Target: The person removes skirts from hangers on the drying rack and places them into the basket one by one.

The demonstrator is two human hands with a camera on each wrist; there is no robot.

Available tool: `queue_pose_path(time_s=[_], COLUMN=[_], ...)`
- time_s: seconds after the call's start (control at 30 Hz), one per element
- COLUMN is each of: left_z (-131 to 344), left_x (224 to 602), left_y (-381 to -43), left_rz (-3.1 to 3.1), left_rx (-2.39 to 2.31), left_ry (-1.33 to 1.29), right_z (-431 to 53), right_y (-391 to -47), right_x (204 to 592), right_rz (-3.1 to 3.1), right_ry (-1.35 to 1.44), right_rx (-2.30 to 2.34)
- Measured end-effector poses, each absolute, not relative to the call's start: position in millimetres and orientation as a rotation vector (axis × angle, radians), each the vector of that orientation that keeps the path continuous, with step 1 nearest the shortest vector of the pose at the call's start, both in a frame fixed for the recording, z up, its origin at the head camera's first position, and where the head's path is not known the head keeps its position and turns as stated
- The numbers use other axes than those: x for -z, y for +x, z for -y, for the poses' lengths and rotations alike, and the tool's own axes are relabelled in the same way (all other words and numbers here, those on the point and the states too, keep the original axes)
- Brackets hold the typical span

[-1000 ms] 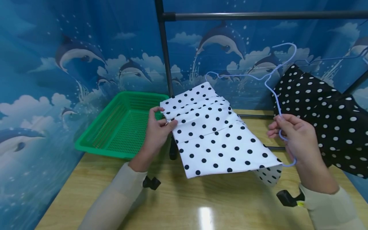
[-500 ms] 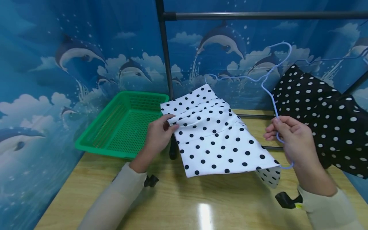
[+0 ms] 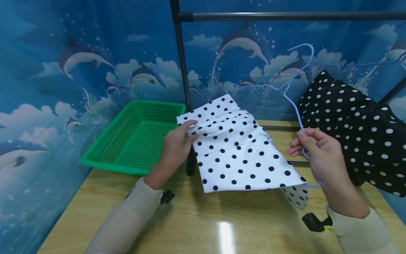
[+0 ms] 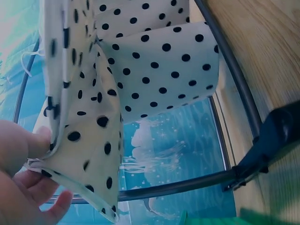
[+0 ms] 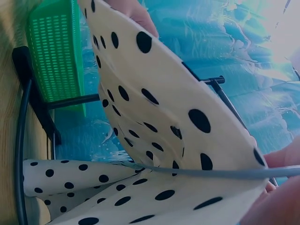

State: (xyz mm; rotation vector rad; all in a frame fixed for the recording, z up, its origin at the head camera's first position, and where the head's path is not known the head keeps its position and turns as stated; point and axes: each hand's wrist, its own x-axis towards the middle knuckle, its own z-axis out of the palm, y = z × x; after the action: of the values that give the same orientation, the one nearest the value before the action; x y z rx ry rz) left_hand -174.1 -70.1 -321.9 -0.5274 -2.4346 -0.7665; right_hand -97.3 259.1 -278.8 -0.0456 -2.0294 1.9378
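A white garment with black polka dots [image 3: 234, 151] hangs on a light-blue wire hanger [image 3: 293, 98], tilted above the table. My left hand [image 3: 176, 146] pinches the garment's left edge between thumb and fingers; the left wrist view shows the thumb [image 4: 40, 143] on the folded edge. With my right hand [image 3: 326, 151] I grip the hanger's side at the right, and its hook points up and left. Inside the garment, the right wrist view shows part of the hanger wire [image 5: 225, 173]. The garment's exact kind is not plain from these views.
A green plastic basket [image 3: 87, 160] stands at the left on the wooden table [image 3: 177, 225]. Behind the garment rises a dark metal rack [image 3: 285, 16]. A black garment with white dots [image 3: 371, 130] hangs from another blue hanger [image 3: 364, 65] at the right.
My right hand and the hanger have shifted slightly left and the hook has tipped left. My left hand has moved a little to the right along the garment's edge, its fingers regrasping the folds.
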Motion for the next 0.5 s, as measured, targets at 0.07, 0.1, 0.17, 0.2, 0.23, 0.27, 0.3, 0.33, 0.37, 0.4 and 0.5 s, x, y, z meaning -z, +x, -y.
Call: queue_pose_path(time_s=[0.07,0.1,0.17,0.2,0.23,0.27,0.3,0.33,0.37,0.4,0.5], left_z=[71.2,71.9,73.0,73.2,73.3,73.2,73.1,73.0,73.0,73.0,74.0], left_x=[323.2,324.1,325.2,325.5,325.5,325.5,325.3,325.2,325.1,325.1,325.7], left_y=[-173.7,-173.6,-173.5,-173.7,-174.0,-174.2,-174.5,-175.0,-175.4,-175.7,-175.7], left_rz=[2.425,2.419,2.412,2.411,2.413,2.418,2.426,2.432,2.438,2.446,2.447], left_rx=[0.715,0.693,0.652,0.638,0.616,0.582,0.546,0.517,0.492,0.480,0.500], left_ry=[-0.552,-0.559,-0.567,-0.567,-0.567,-0.567,-0.569,-0.576,-0.583,-0.590,-0.611], right_z=[-258.6,-258.4,-257.9,-257.6,-257.4,-257.1,-256.7,-256.2,-255.7,-255.1,-253.3], right_y=[-98.0,-98.4,-98.9,-99.0,-99.0,-99.0,-98.9,-98.7,-98.5,-98.4,-97.9], right_x=[278.7,278.9,279.1,279.3,279.5,279.6,279.8,279.9,280.0,280.0,279.8], right_rz=[2.029,2.029,2.031,2.034,2.034,2.035,2.039,2.043,2.049,2.056,2.079], right_ry=[-0.033,-0.026,-0.025,-0.022,-0.018,-0.014,-0.010,-0.006,0.000,0.003,0.000], right_rx=[-1.945,-1.950,-1.958,-1.956,-1.960,-1.964,-1.967,-1.968,-1.964,-1.961,-1.944])
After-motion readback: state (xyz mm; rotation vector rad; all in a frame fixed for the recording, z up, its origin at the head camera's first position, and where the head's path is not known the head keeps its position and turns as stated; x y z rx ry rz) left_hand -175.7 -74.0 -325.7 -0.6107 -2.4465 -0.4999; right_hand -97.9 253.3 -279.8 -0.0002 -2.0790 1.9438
